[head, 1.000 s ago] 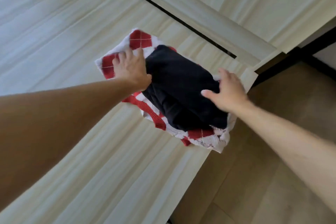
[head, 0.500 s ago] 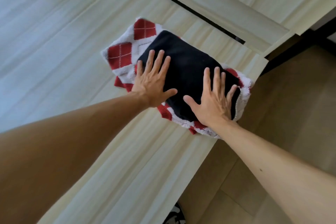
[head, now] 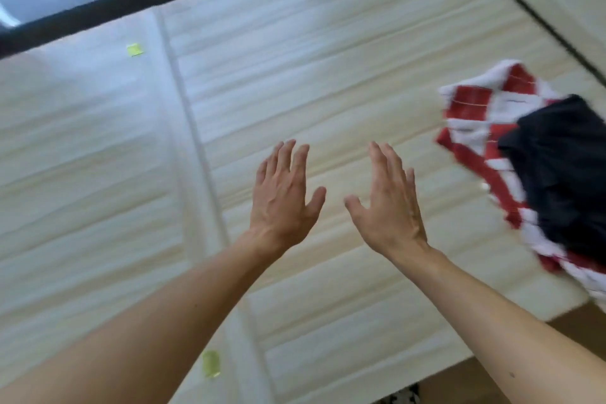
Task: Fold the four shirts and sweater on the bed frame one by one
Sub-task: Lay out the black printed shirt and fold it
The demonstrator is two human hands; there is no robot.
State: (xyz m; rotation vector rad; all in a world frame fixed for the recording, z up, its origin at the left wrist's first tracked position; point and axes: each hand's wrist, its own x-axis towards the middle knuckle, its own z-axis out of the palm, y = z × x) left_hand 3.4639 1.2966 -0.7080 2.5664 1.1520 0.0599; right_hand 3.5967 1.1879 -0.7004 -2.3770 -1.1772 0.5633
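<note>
While hands spread empty, left [head: 284,194], right [head: 387,203], folded pile [head: 537,154] lies right, well apart.

A folded red-and-white argyle sweater [head: 477,115] is laid on the pale wooden bed frame [head: 328,75] at the right edge of the frame. A folded dark shirt [head: 564,174] is stacked on it.

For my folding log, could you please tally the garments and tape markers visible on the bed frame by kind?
Red-and-white argyle sweater: 1
Dark navy folded shirt, lying on the sweater: 1
Yellow-green tape markers: 2
Total: 4
Both hands, left and right, are open and empty.
</note>
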